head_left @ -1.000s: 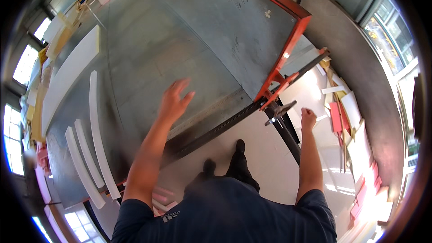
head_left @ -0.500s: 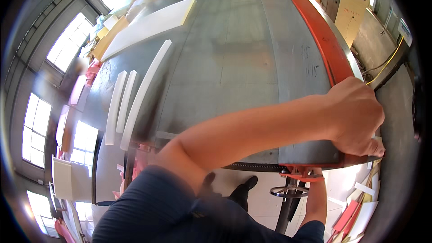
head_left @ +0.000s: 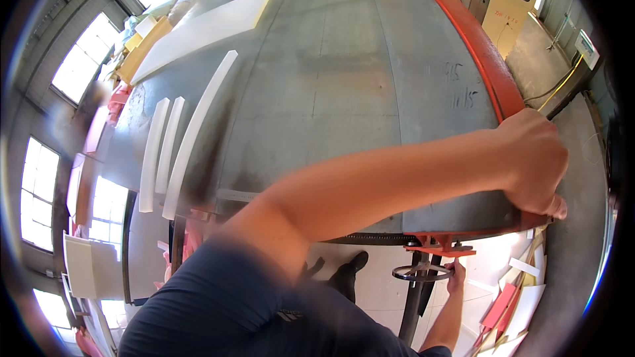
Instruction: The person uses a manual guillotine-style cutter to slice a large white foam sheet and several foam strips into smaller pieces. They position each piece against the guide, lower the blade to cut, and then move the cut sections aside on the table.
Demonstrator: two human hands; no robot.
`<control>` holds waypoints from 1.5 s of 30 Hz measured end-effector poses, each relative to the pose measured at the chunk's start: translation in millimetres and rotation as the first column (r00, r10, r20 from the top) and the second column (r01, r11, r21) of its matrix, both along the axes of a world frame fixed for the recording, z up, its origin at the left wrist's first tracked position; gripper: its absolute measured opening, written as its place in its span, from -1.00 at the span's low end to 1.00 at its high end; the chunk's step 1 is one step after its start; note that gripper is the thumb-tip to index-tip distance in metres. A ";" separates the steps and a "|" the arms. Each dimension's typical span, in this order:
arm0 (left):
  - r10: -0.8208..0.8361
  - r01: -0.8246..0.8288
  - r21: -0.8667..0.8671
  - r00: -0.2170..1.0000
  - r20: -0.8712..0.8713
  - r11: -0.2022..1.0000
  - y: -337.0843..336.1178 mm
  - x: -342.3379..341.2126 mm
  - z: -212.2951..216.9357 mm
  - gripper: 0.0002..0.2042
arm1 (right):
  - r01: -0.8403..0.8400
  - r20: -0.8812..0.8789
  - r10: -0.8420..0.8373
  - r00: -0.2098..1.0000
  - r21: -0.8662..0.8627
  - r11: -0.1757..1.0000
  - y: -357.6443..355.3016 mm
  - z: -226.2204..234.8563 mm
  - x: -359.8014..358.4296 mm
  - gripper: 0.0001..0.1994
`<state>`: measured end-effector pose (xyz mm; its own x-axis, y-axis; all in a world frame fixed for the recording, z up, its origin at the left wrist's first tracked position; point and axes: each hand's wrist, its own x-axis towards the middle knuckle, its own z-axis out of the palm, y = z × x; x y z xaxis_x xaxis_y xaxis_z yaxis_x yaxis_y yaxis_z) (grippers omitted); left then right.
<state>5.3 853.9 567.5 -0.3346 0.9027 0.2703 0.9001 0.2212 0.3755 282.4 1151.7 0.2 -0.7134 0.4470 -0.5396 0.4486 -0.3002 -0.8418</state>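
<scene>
Nearest: navy sleeve [head_left: 205,297]. Pale striped mark on the shirt front [head_left: 289,316], blurred, no readable lettering. Left arm reaches across the table corner.

Left hand [head_left: 537,158]: curled, knuckles up, over the near end of the red rail [head_left: 486,59] that runs along the table's right side. Most fingers hidden; cannot tell how firm the grip is.

Right hand [head_left: 456,276]: below the table edge, fingers bent at the right side of the handwheel [head_left: 421,273]. Appears to have the rim, though contact is partly hidden. Wheel lies nearly flat under a red bracket [head_left: 440,249], next to a dark post [head_left: 413,304].

On doing it well, my judgement: grip the rim from outside, fingers clear of spokes and bracket; turn in short, even strokes; use the left hand to feel for play in the rail; lean no weight on the corner.

Right of the wheel, on the floor: sheet offcuts [head_left: 526,297], white, red and yellowish.

Grey tabletop [head_left: 311,79]: three white strips [head_left: 202,132] at left, a larger white sheet [head_left: 205,33] beyond. Dark handwritten figures [head_left: 460,86] near the rail, two lines, loosely scrawled.

Farther: cream cabinet [head_left: 506,6] with small red characters below its window; pale wall box [head_left: 586,49], lettering too small to read.
</scene>
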 end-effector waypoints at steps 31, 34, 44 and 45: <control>-0.122 0.174 0.114 0.924 -0.361 0.978 -329.4 18.3 -23.0 -0.48 | -0.232 0.192 0.178 0.965 0.941 0.246 -426.2 120.3 49.0 -0.68; 0.066 -0.061 0.045 0.992 -0.105 0.997 -386.2 44.9 -0.5 -0.48 | -0.251 0.112 0.298 0.948 0.840 0.481 -463.9 103.8 35.2 -0.68; -0.092 0.088 0.067 0.994 0.065 0.994 -506.0 55.2 1.8 -0.51 | -0.322 0.178 0.268 0.947 0.541 0.777 -524.3 94.7 25.6 -0.51; -0.073 0.073 0.019 0.997 0.008 0.997 -512.9 64.3 8.2 -0.52 | -0.293 0.166 0.243 0.956 0.484 0.824 -527.2 84.2 27.5 -0.50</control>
<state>69.6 341.0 575.7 -0.2705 0.9198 0.2843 0.9102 0.1482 0.3867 309.9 624.5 84.4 -0.8026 0.4714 -0.3655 0.5331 0.2920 -0.7940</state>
